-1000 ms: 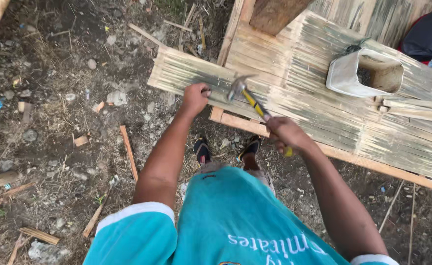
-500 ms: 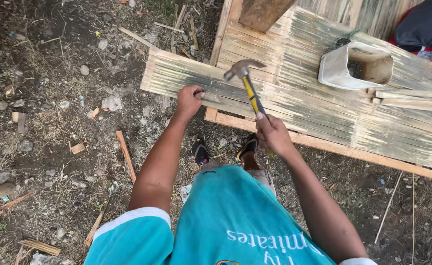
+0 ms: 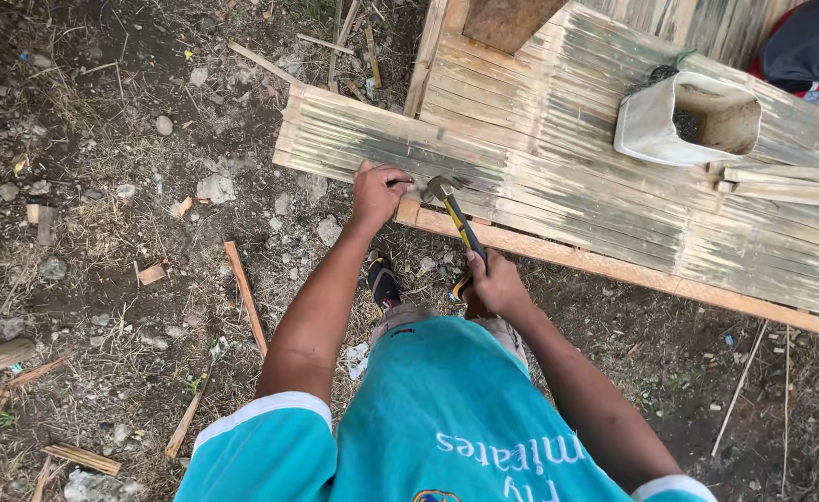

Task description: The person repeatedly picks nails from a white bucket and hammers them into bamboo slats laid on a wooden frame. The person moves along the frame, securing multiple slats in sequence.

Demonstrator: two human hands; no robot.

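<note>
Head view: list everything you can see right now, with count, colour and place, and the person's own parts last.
Bamboo slat panel: one, pale yellow-green, upper right, raised off the ground.
Wooden batten: one, light tan, under the panel's near edge.
Hammer: one, metal head, yellow-and-black handle, head down on the panel's near edge.
Cut plastic container: one, off-white, on the panel at upper right.
Wood scraps: several, brown, scattered on the dirt at left.
Stones: many, grey, on the ground at left.
Dark bag or cloth: one, black with red, top right corner.
Shirt: one, teal, bottom centre.
Left hand: on the panel beside the hammer head.
Right hand: gripping the hammer handle.
</note>
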